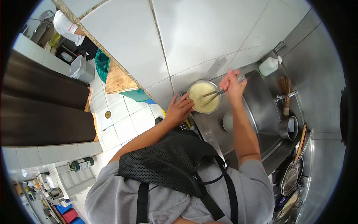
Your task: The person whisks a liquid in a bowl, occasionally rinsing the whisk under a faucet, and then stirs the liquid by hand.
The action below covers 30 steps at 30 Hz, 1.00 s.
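A round bowl of pale yellow liquid stands on the steel counter beside the sink, close to the tiled wall. My left hand grips its near left rim, fingers lying over the edge. Above the bowl's right side, my right hand is closed around the handle of a metal whisk. The whisk slants down to the left, and its wire end dips into the liquid. Slight blur on the right hand hides the exact finger placement.
Right of the bowl is a steel sink with a faucet. Around it are a soap pump bottle, a stick brush, a metal pot and strainers. A person stands beyond the wall at upper left.
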{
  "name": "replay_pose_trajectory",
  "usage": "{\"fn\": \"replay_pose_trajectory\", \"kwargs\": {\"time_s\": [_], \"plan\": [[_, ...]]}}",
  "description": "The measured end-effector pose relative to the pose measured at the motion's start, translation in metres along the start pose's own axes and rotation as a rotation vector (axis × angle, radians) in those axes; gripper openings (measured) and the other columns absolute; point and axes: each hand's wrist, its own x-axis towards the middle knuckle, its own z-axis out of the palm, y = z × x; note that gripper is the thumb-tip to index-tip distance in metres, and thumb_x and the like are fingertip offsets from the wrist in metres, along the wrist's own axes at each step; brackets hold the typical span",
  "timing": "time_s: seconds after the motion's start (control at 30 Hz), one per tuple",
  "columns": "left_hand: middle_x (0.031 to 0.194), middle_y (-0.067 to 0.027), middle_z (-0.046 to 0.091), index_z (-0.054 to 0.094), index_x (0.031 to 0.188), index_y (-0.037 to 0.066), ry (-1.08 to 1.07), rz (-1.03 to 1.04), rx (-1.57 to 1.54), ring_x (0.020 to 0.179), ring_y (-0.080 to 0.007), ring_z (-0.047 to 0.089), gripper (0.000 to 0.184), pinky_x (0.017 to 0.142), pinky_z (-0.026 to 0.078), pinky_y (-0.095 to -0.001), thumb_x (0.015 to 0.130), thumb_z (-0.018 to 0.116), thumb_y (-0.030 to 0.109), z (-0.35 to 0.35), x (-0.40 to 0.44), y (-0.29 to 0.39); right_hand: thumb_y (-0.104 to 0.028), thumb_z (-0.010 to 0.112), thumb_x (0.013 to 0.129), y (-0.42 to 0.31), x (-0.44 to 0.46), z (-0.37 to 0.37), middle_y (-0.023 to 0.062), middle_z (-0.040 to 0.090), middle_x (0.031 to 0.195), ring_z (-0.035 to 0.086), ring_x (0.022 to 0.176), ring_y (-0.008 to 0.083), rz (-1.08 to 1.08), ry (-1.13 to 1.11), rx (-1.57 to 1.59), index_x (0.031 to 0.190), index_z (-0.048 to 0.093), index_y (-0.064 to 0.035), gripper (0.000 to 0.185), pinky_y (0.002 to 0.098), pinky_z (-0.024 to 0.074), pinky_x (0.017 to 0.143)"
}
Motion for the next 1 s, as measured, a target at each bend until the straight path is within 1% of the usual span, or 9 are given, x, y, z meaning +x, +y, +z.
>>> {"fn": "replay_pose_trajectory", "kwargs": {"time_s": [0.1, 0.23, 0.37, 0.53, 0.6, 0.73, 0.8, 0.87, 1.0], "plan": [[0.116, -0.0012, 0.062, 0.065, 0.105, 0.013, -0.012, -0.010, 0.008, 0.131, -0.0241, 0.046, 0.023, 0.107, 0.031, -0.0548, 0.083, 0.069, 0.020, 0.002, 0.000, 0.001, -0.008, 0.055, 0.093, -0.017, 0.018, -0.011, 0.0034, 0.037, 0.048, 0.036, 0.038, 0.0143, -0.104, 0.270, -0.104, 0.065, 0.038, -0.0085, 0.033, 0.0346, 0.0346, 0.039], [0.116, -0.0010, 0.062, 0.065, 0.106, 0.013, -0.014, -0.013, 0.001, 0.131, -0.0240, 0.045, 0.024, 0.107, 0.030, -0.0551, 0.083, 0.069, 0.020, 0.003, -0.001, 0.000, -0.009, 0.061, 0.091, 0.004, -0.008, 0.002, 0.0026, 0.040, 0.048, 0.039, 0.037, 0.0128, -0.019, 0.045, 0.019, 0.068, 0.040, -0.0071, 0.031, 0.0309, 0.0347, 0.038], [0.116, -0.0011, 0.062, 0.064, 0.107, 0.013, -0.022, 0.008, 0.003, 0.131, -0.0241, 0.045, 0.025, 0.108, 0.029, -0.0550, 0.083, 0.069, 0.020, 0.005, -0.001, 0.000, -0.008, 0.056, 0.093, -0.018, 0.018, -0.006, 0.0028, 0.038, 0.046, 0.037, 0.035, 0.0138, -0.161, 0.243, -0.196, 0.066, 0.038, -0.0085, 0.032, 0.0335, 0.0354, 0.037], [0.116, -0.0012, 0.062, 0.064, 0.108, 0.013, -0.011, -0.015, 0.009, 0.131, -0.0244, 0.045, 0.027, 0.108, 0.028, -0.0546, 0.082, 0.069, 0.019, 0.003, 0.000, 0.001, -0.009, 0.059, 0.092, 0.001, 0.003, 0.004, 0.0020, 0.038, 0.046, 0.038, 0.036, 0.0120, -0.018, 0.140, -0.033, 0.065, 0.040, -0.0085, 0.033, 0.0311, 0.0355, 0.037], [0.116, -0.0011, 0.062, 0.064, 0.108, 0.013, -0.018, -0.011, 0.003, 0.131, -0.0244, 0.045, 0.028, 0.108, 0.028, -0.0548, 0.082, 0.070, 0.019, 0.003, 0.000, 0.002, -0.006, 0.058, 0.092, -0.015, 0.014, 0.002, 0.0032, 0.038, 0.046, 0.038, 0.036, 0.0141, -0.042, 0.167, -0.286, 0.066, 0.040, -0.0088, 0.032, 0.0330, 0.0353, 0.037], [0.116, -0.0012, 0.062, 0.064, 0.109, 0.013, -0.012, -0.040, -0.008, 0.131, -0.0244, 0.045, 0.028, 0.108, 0.028, -0.0550, 0.082, 0.069, 0.019, 0.006, 0.000, 0.003, -0.008, 0.061, 0.091, 0.012, 0.003, 0.007, 0.0027, 0.040, 0.048, 0.039, 0.036, 0.0122, -0.092, 0.243, 0.000, 0.065, 0.040, -0.0079, 0.033, 0.0306, 0.0344, 0.036], [0.116, -0.0013, 0.061, 0.064, 0.108, 0.013, -0.017, -0.015, 0.004, 0.131, -0.0244, 0.045, 0.027, 0.108, 0.028, -0.0551, 0.082, 0.069, 0.018, 0.005, 0.001, 0.001, -0.008, 0.061, 0.091, 0.002, 0.004, -0.002, 0.0022, 0.041, 0.048, 0.039, 0.036, 0.0122, 0.005, 0.078, -0.012, 0.068, 0.041, -0.0079, 0.030, 0.0304, 0.0343, 0.036], [0.116, -0.0013, 0.062, 0.064, 0.108, 0.013, -0.022, -0.015, 0.004, 0.131, -0.0244, 0.045, 0.027, 0.108, 0.028, -0.0550, 0.082, 0.069, 0.019, 0.003, -0.002, 0.002, -0.005, 0.062, 0.088, -0.019, 0.014, -0.003, 0.0026, 0.044, 0.047, 0.042, 0.037, 0.0128, -0.037, 0.124, -0.243, 0.066, 0.043, -0.0072, 0.030, 0.0306, 0.0341, 0.036], [0.115, -0.0016, 0.062, 0.064, 0.107, 0.014, -0.016, -0.032, 0.003, 0.131, -0.0245, 0.045, 0.026, 0.108, 0.028, -0.0548, 0.082, 0.069, 0.018, 0.005, 0.002, 0.004, -0.006, 0.062, 0.089, 0.012, 0.002, 0.007, 0.0036, 0.047, 0.049, 0.043, 0.037, 0.0122, -0.118, 0.271, 0.024, 0.067, 0.046, -0.0058, 0.027, 0.0295, 0.0356, 0.036]]}}
